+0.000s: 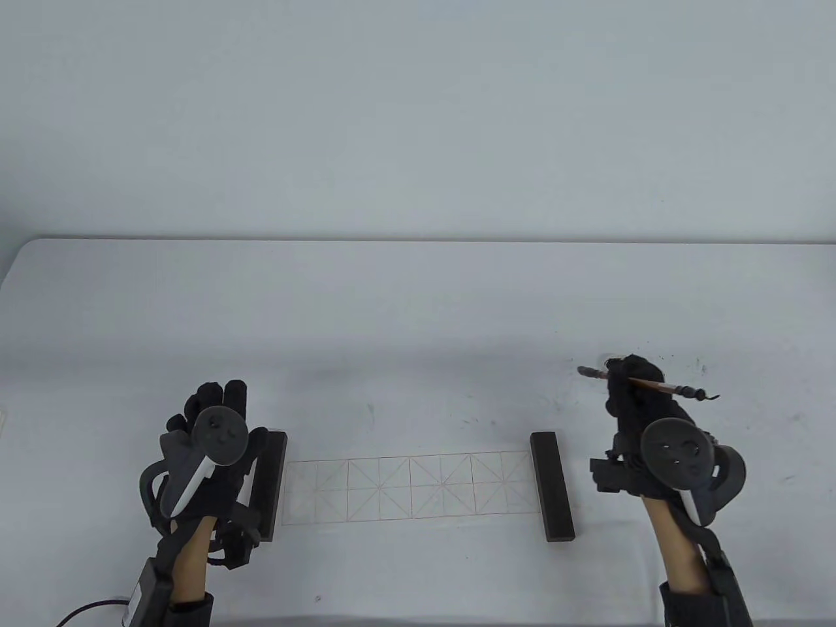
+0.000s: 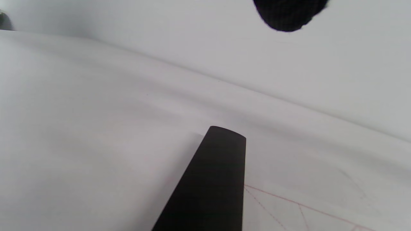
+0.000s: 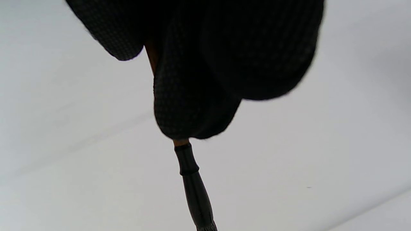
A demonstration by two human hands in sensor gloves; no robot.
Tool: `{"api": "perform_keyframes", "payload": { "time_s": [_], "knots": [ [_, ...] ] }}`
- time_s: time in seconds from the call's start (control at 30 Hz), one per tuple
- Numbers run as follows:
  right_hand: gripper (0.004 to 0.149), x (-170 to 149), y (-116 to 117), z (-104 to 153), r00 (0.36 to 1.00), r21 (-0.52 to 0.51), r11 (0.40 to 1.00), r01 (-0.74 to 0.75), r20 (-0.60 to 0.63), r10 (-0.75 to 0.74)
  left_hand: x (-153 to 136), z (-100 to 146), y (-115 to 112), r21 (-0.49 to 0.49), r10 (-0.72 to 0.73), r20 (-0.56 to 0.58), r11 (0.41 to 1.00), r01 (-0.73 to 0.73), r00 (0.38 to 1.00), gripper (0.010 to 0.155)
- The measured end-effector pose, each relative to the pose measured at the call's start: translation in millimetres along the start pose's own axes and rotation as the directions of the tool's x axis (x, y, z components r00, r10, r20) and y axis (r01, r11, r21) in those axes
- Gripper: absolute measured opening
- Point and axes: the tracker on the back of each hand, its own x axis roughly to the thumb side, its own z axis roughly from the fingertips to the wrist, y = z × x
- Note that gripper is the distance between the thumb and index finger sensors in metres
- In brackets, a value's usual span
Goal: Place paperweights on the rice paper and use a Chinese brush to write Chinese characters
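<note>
Two dark paperweights pin the gridded rice paper (image 1: pixel 408 488) on the white table (image 1: pixel 418 307), and we take the scene from left to right. Our left hand (image 1: pixel 212 428) lies over the table just beside the left paperweight (image 1: pixel 271 486), its gloved fingers (image 1: pixel 219 395) stretched forward, close together and holding nothing. Whether it touches the bar we cannot tell. That left paperweight sits on the paper's left edge; in the left wrist view its far end (image 2: pixel 221 160) rests flat, with a red grid line beside it. The paper carries no ink that we can see. On its right edge lies the right paperweight (image 1: pixel 552 486), slightly angled, apart from both hands. Further right, our right hand (image 1: pixel 637 398) is raised past the paper, fingers (image 3: pixel 192 106) curled around the brush (image 1: pixel 679 390). The brush runs nearly level, its brown shaft crossing the hand and its ends sticking out to either side.
</note>
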Motion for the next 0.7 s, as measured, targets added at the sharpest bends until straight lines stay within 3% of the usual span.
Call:
{"api": "perform_keyframes", "payload": {
  "time_s": [0.43,0.7],
  "knots": [
    [0.042,162.9,51.2,76.8,0.917,0.109,0.983,0.146,0.357,-0.176,-4.3,2.4,6.5,0.015,0.086,0.042,0.996,-0.087,0.995,0.08],
    [0.037,224.4,88.3,111.3,0.87,0.151,0.982,0.112,0.464,-0.17,-0.6,4.0,4.6,0.015,0.092,0.086,0.996,-0.093,0.992,0.08]
  ]
}}
